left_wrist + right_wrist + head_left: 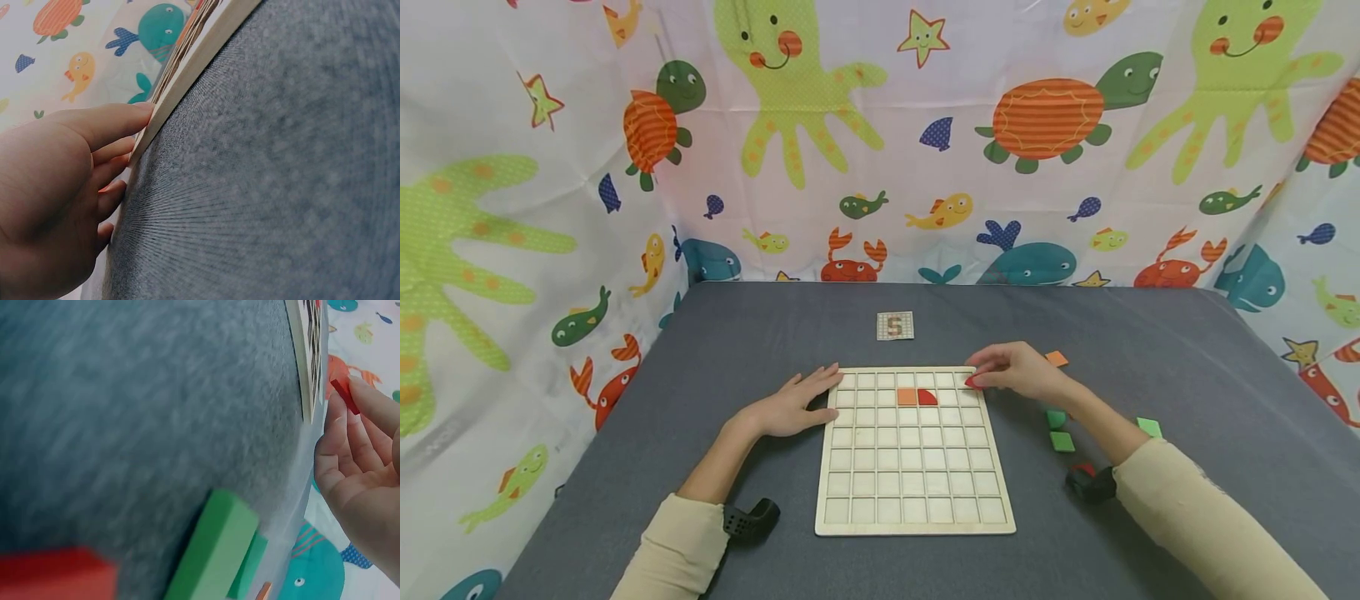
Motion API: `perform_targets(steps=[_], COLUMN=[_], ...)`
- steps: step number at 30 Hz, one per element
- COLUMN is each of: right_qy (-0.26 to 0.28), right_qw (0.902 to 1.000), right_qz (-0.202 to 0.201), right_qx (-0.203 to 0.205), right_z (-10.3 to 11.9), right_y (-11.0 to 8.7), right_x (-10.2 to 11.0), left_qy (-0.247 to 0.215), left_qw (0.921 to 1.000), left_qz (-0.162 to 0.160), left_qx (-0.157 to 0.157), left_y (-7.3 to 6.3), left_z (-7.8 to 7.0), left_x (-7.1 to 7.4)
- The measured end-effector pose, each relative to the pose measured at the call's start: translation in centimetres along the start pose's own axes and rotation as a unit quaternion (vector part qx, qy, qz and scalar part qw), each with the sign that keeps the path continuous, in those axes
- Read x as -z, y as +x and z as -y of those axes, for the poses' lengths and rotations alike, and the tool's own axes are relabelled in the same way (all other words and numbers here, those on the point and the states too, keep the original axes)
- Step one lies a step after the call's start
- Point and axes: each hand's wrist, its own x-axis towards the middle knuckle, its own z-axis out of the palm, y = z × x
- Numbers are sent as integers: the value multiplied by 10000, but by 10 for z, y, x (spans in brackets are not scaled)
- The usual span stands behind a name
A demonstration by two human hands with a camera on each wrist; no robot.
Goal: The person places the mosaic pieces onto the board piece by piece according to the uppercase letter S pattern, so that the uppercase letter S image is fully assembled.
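A pale wooden grid board lies on the grey table. In its second row sit an orange square tile and, right beside it, a red quarter-circle tile. My left hand rests at the board's upper left edge, its fingers extended and the thumb touching the side. Over the board's upper right corner, my right hand pinches a small red tile between thumb and fingers. That tile's full outline is partly hidden by the fingers.
Right of the board lie green tiles, another green tile, an orange tile and a red tile partly under the right wrist camera. A small card with a brown pattern lies behind the board. A printed curtain stands behind.
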Motion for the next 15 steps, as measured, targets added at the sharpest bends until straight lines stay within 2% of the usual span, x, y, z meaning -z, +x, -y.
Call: perform_targets(steps=[5, 10, 15], right_qy=[-97, 41, 24], right_qw=[9999, 9997, 9995], right_qz=[112, 227, 262], right_qx=[-34, -8, 189], right_z=[6, 10, 16], right_y=[6, 12, 18], right_x=[-5, -11, -17], left_qy=[-12, 14, 108], left_qw=[10000, 10000, 9999], left_qz=[4, -12, -21], left_qx=[5, -10, -8], left_y=[0, 0, 0], left_z=[-1, 0, 0], left_x=[1, 0, 0])
